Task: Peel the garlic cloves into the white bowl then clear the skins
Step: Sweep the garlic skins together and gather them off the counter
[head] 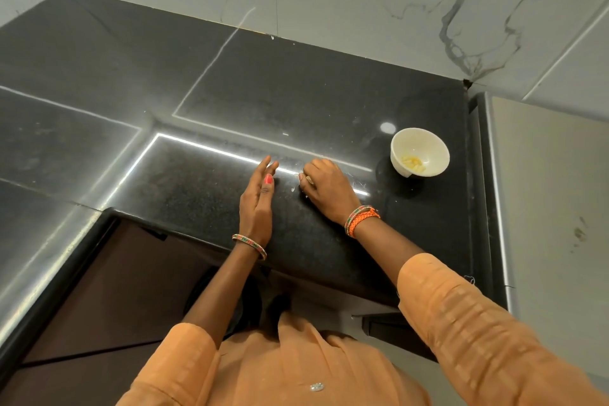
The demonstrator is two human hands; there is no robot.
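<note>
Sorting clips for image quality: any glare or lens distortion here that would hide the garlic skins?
Head view: bright strip-light glare streaks the black counter between the left hand and right hand, washing out pale skin bits; wide-angle bending curves the edges; the white bowl stays sharp.

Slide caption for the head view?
Right hand gathers garlic skins beside open left hand; peeled cloves in white bowl.

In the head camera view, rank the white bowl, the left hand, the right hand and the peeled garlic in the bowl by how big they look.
Largest to smallest, as they look:
1. left hand and right hand, too alike to rank
2. white bowl, though it sits farther from the camera
3. peeled garlic, small pieces in the bowl's bottom
</note>
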